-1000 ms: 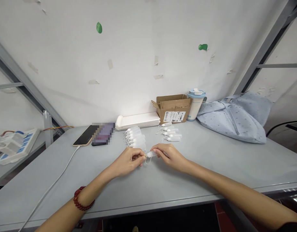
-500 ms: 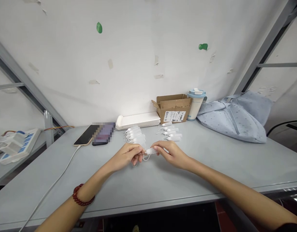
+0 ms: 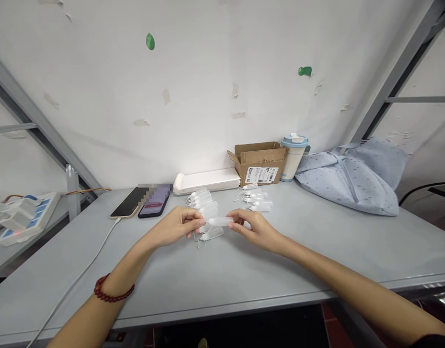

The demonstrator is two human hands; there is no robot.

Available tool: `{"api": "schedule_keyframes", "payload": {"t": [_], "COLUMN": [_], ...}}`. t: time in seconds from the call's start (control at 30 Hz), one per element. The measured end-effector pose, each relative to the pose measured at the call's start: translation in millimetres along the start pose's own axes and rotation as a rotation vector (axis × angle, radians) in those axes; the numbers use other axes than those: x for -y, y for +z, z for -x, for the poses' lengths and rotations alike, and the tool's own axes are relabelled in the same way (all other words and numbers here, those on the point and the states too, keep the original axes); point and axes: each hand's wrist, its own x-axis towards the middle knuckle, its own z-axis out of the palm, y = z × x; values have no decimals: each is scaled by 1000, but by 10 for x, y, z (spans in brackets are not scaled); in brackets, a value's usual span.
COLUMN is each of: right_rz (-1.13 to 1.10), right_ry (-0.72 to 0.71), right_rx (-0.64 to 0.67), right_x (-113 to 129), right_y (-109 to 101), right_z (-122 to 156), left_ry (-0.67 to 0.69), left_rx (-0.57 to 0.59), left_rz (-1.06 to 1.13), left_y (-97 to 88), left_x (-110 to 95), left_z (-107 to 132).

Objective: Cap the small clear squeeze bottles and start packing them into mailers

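Note:
Between my hands is a small translucent white tube (image 3: pixel 221 222), level above the desk. My left hand (image 3: pixel 180 224) is closed, pinching its narrow left end between thumb and fingers. The other end sits between the thumb and fingers of my right hand (image 3: pixel 254 228). Just below, a similar tube with a string loop (image 3: pixel 212 234) lies on the desk. More such tubes (image 3: pixel 202 197) lie in a row behind my left hand, partly hidden by it. A second group of tubes (image 3: pixel 259 197) rests farther right, beyond my right hand.
Along the wall stand a white stack (image 3: pixel 208 180), an open cardboard box (image 3: pixel 262 162) and a lidded cup (image 3: pixel 292 159). A blue cloth bag (image 3: pixel 349 176) lies at right. Two phones (image 3: pixel 128 203) lie at left, one with a white cable (image 3: pixel 84 273). A power strip (image 3: pixel 28 220) is farther left.
My left hand has shifted left and slightly up, and the held tube has moved left and up with its far end now showing. A tube below it has come into view.

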Motion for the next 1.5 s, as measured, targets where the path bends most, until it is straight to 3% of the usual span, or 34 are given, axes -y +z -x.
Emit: {"api": "schedule_keyframes", "payload": {"t": [0.3,0.8,1.23,1.5], "right_rz": [-16,40,143,297], "right_ry": [6,-73,-176,-232], "right_rx": [27,116,125,26], "right_x": [-159,-168,-134,-239], "right_y": [98,112,86,-50], "right_z": [-15,12,15,-33], "left_ry": [-112,-213,-221,-227], "left_rx": [45,175,146,10], "left_rz": [-76,-105,-161,-168], "left_y": [-108,-167,-162,-154], "left_x": [81,200,215,198], "left_z": [-10,-8,-18,-39]}}
